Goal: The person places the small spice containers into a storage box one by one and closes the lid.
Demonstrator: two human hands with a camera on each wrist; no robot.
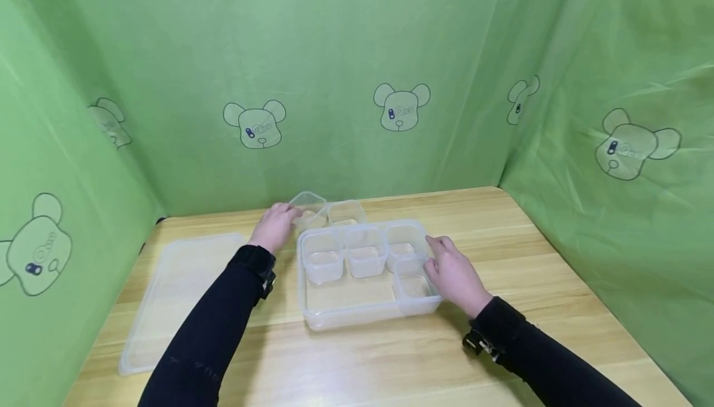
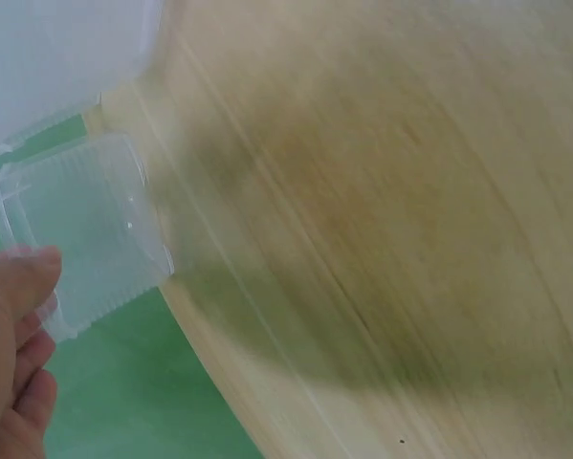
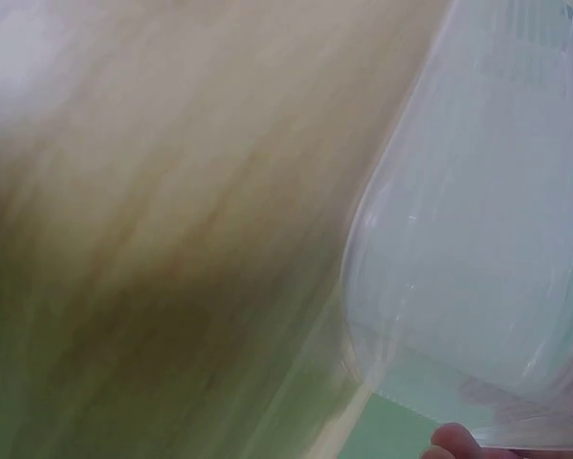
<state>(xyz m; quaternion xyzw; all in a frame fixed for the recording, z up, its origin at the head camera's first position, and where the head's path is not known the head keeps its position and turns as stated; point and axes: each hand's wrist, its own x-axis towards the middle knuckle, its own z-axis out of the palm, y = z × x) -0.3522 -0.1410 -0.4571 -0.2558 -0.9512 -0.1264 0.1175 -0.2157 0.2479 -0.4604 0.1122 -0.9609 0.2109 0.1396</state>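
One wooden tabletop (image 1: 563, 295), one clear plastic box (image 1: 368, 316), one flat lid (image 1: 181, 301), six small tubs (image 1: 365, 261).
Wood stretches beyond the box's front and right walls; the lid lies left of it. Behind its left rear, the left hand (image 1: 274, 227) pinches one tub (image 2: 90, 225), another (image 1: 347, 212) just beside; inside sit four, three along the back, one front right, floor showing front left. At its right rim is the right hand (image 1: 457, 274), thumb and index finger apart; whether they grip, I cannot tell.
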